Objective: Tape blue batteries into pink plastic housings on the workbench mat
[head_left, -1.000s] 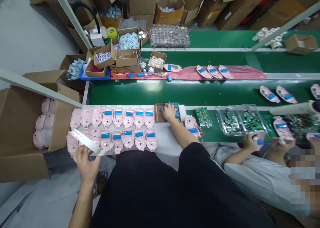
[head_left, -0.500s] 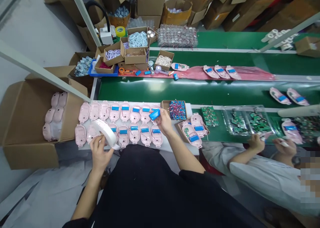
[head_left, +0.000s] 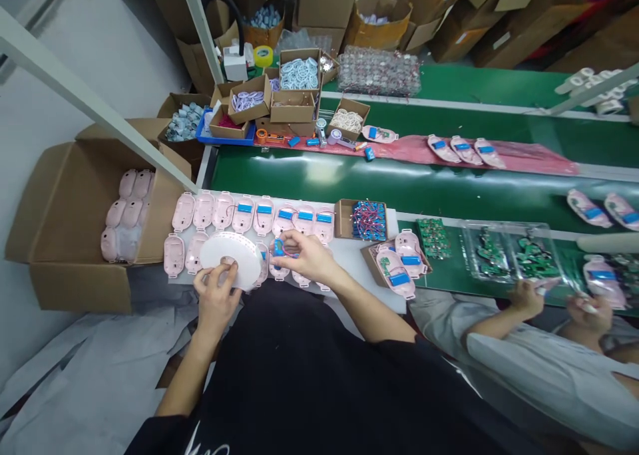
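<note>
Where the white roll [head_left: 227, 250] overlaps, pink shells [head_left: 194, 254] are partly hidden.

A round yellow tape roll [head_left: 263, 62] sits beside a white boxy device [head_left: 234, 68], near pale blue plastic rings [head_left: 299, 74].

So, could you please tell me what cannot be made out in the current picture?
In the head view:
Front-row pink shell: partly hidden by the white roll.
Centre of the white roll: partly covered by the left hand.
Marks on the white roll: too small to read.
Blue piece: partly hidden by the right hand.
White tube: cut off by the right edge.
</note>
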`<action>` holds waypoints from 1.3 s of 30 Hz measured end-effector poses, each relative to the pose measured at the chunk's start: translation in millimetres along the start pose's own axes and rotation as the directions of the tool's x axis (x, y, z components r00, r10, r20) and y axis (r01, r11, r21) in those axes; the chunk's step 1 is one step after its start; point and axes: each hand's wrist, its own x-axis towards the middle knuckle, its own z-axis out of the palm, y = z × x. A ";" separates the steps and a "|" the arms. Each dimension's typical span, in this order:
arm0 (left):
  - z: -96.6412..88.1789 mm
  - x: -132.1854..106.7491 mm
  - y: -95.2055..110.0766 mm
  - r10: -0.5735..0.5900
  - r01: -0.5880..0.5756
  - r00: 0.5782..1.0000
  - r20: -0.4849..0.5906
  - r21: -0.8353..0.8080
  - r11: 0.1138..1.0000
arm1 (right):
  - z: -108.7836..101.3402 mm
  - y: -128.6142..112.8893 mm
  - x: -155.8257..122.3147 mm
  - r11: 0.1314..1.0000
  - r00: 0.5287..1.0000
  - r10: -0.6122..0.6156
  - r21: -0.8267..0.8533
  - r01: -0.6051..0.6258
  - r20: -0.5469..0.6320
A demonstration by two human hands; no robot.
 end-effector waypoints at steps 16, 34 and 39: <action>-26.4 -58.3 -15.0 -0.235 0.231 0.951 0.201 0.046 0.972 | 119.1 81.3 38.0 0.740 0.947 0.312 0.646 -0.188 -0.081; -35.8 -252.0 -144.0 -0.681 0.670 0.731 0.045 0.148 0.728 | 183.4 215.8 348.3 0.216 0.928 0.363 -0.976 0.007 0.086; -32.5 -257.2 -158.6 -0.699 0.695 0.713 0.049 0.077 0.715 | 194.3 228.9 353.8 0.147 0.913 0.405 -0.989 -0.010 0.051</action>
